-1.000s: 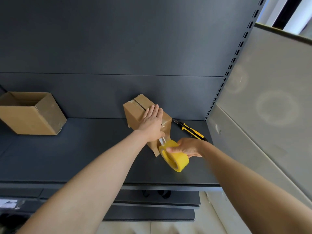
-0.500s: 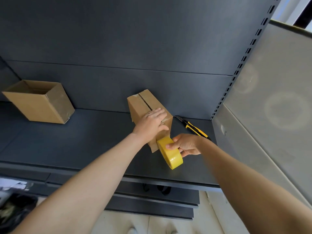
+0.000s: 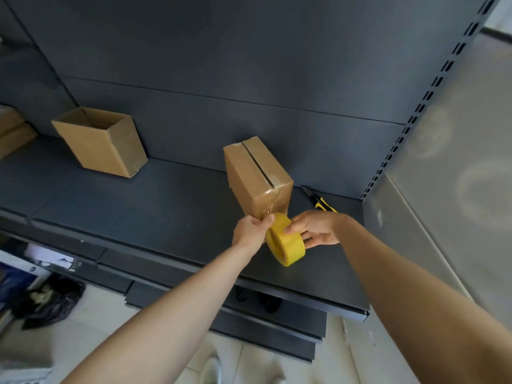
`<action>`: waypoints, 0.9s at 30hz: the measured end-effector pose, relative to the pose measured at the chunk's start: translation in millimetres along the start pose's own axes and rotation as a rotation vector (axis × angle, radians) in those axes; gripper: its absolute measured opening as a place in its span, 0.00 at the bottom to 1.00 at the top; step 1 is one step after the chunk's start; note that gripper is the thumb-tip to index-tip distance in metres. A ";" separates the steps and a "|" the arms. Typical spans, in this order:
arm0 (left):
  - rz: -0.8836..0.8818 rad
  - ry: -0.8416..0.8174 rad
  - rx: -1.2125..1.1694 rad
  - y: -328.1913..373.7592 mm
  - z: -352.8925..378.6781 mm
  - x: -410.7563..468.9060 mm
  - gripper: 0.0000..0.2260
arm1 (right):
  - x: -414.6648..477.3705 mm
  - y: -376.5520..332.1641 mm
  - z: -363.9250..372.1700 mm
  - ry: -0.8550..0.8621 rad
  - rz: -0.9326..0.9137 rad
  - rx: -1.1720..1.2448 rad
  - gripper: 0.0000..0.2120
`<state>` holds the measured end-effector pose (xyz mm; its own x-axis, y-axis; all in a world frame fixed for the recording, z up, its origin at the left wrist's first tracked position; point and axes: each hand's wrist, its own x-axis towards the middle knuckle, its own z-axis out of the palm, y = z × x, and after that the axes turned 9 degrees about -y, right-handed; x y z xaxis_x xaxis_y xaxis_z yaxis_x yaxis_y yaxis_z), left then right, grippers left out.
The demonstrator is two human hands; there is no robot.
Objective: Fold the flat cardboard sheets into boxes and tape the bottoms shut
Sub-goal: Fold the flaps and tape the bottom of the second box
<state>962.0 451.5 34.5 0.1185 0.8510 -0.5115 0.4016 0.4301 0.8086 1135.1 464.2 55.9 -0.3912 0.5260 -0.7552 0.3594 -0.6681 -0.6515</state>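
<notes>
— Where on the shelf [image 3: 116,214]?
— Right of centre: taped box [image 3: 257,173], bottom up, seam showing. Well left: open box [image 3: 102,142].
— And the tape roll [image 3: 288,246]?
— Just before the taped box, gripped in right hand [image 3: 315,227]. Tape strip [image 3: 273,203] off the box's near face pinched in left hand [image 3: 249,230]. Beyond, near the wall: utility knife [image 3: 324,205].

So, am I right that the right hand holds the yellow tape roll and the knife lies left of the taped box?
Not quite: in the head view the knife lies right of the taped box; the right hand does hold the yellow tape roll.
</notes>
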 end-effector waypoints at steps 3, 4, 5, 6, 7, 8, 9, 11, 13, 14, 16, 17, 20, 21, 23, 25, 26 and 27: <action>-0.166 0.021 -0.398 13.3 17.9 3.6 0.22 | -5.6 4.6 -13.5 0.082 -0.007 0.079 0.11; -0.203 0.041 -0.509 16.4 23.4 3.8 0.24 | -4.5 6.4 -17.4 0.210 -0.038 0.129 0.09; -0.227 0.071 -0.592 19.0 28.1 4.5 0.25 | -1.8 8.9 -21.9 0.386 -0.064 0.147 0.08; -0.239 0.109 -0.644 21.0 32.1 5.5 0.26 | 1.6 12.6 -28.0 0.589 -0.063 0.079 0.07; -0.242 0.148 -0.676 22.8 35.2 6.4 0.26 | 4.8 16.8 -35.0 0.767 -0.015 -0.088 0.07; -0.238 0.183 -0.696 24.0 37.7 7.3 0.25 | 8.5 21.9 -41.6 0.870 0.058 -0.279 0.07; -0.232 0.213 -0.704 24.6 39.2 7.9 0.24 | 11.7 27.4 -47.3 0.906 0.134 -0.424 0.12; -0.223 0.261 -0.692 24.7 40.2 8.8 0.23 | 17.5 39.0 -55.2 0.863 0.258 -0.528 0.21; -0.221 0.317 -0.670 23.2 37.6 8.7 0.20 | 22.2 50.2 -57.6 0.842 0.298 -0.581 0.24; -0.220 0.349 -0.664 22.2 35.3 8.6 0.17 | 25.2 55.3 -59.2 0.845 0.303 -0.609 0.25; -0.224 0.393 -0.657 19.4 30.6 8.6 0.13 | 30.0 62.2 -60.2 0.834 0.317 -0.637 0.25; -0.227 0.399 -0.656 18.4 29.1 8.4 0.11 | 31.4 64.5 -60.9 0.815 0.321 -0.617 0.24; -0.229 0.399 -0.683 16.8 26.9 7.1 0.09 | 33.4 66.2 -63.7 0.789 0.264 -0.441 0.16; -0.226 0.402 -0.695 17.0 26.6 6.0 0.10 | 32.3 65.8 -64.0 0.810 0.228 -0.360 0.15; -0.215 0.415 -0.706 17.6 27.0 4.8 0.10 | 26.4 65.4 -63.8 0.862 0.140 -0.266 0.15; -0.201 0.430 -0.714 17.6 27.0 4.5 0.09 | 17.7 66.2 -63.6 0.894 0.001 -0.250 0.13; -0.195 0.432 -0.714 17.8 26.9 4.1 0.09 | 13.0 66.9 -63.3 0.897 -0.077 -0.254 0.12; -0.192 0.430 -0.716 17.7 26.6 3.7 0.08 | 8.4 68.3 -62.6 0.893 -0.153 -0.268 0.13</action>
<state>993.7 454.2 39.1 -0.3053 0.7224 -0.6204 -0.3079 0.5417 0.7822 1209.4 455.9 0.5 0.3034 0.8805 -0.3642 0.5840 -0.4739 -0.6591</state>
